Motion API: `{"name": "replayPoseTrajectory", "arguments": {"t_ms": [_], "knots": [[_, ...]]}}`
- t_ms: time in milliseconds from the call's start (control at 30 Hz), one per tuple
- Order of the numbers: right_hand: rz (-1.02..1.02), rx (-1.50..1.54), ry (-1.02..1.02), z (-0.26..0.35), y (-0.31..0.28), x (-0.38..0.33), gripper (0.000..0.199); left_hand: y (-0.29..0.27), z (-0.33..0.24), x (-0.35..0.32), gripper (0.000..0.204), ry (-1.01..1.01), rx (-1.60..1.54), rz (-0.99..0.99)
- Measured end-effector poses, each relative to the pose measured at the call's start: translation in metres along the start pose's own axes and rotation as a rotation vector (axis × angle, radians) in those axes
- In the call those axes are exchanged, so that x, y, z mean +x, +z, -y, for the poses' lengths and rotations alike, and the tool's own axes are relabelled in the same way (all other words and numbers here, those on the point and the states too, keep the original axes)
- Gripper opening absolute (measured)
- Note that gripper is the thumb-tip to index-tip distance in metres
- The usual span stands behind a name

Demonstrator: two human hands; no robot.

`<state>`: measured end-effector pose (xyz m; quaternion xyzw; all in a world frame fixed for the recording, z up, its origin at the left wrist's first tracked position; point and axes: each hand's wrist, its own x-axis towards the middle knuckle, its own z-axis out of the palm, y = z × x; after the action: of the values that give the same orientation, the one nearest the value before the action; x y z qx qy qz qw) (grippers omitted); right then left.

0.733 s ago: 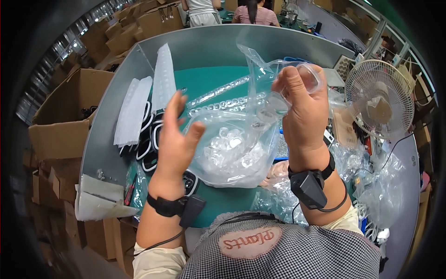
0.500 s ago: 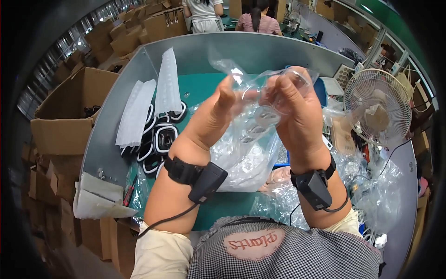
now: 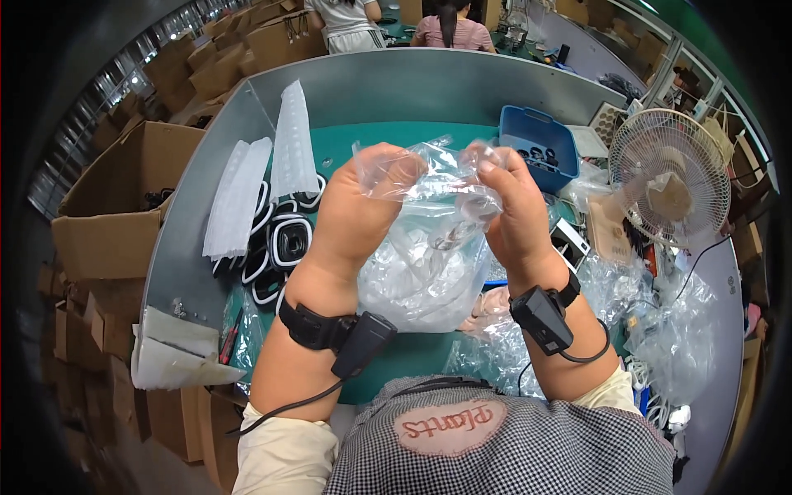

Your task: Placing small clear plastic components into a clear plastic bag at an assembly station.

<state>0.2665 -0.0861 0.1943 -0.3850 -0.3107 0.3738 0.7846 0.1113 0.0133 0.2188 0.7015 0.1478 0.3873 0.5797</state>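
Observation:
A small clear plastic bag [image 3: 441, 190] is stretched between my two hands above the middle of the table. My left hand [image 3: 375, 194] pinches its left side, fingers closed. On the other side my right hand [image 3: 516, 198] grips it with thumb and fingers pressed together. Round transparent shapes show in the film beside my right fingers; whether they lie inside the bag I cannot tell. Underneath is a larger clear bag [image 3: 412, 285] filled with see-through pieces, partly hidden by my hands.
Black-and-white square frames [image 3: 289, 241] and white padded sleeves [image 3: 237, 198] lie left. A blue basket [image 3: 538, 148] holding dark parts stands back right, near a fan [image 3: 670, 177]. Crumpled plastic [image 3: 602, 289] covers the right side. A grey partition [image 3: 412, 87] bounds the back; two people are beyond.
My left hand has closed on the film, and my right hand has lowered slightly. The small bag is now pulled out between them, and the blue basket has come into fuller view.

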Motion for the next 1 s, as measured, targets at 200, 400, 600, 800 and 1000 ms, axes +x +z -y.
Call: {"name": "replayPoseTrajectory", "arguments": {"t_ms": [200, 400, 600, 800, 1000], "knots": [[-0.051, 0.089, 0.126, 0.001, 0.004, -0.003, 0.047, -0.002, 0.003, -0.003, 0.029, -0.035, -0.075, -0.057], [0.072, 0.261, 0.255, -0.019, -0.011, 0.001, 0.051, -0.003, 0.001, -0.003, 0.025, 0.012, 0.013, -0.12], [0.331, 0.288, 0.044, -0.014, 0.0, -0.002, 0.043, -0.001, 0.001, 0.002, 0.022, -0.015, -0.012, -0.13], [0.33, -0.027, 0.003, -0.004, 0.014, -0.007, 0.019, 0.005, 0.002, 0.002, 0.022, 0.081, 0.003, -0.22], [0.168, -0.403, 0.005, -0.026, -0.001, -0.008, 0.017, 0.002, -0.018, -0.006, 0.025, 0.102, 0.041, -0.3]]}}
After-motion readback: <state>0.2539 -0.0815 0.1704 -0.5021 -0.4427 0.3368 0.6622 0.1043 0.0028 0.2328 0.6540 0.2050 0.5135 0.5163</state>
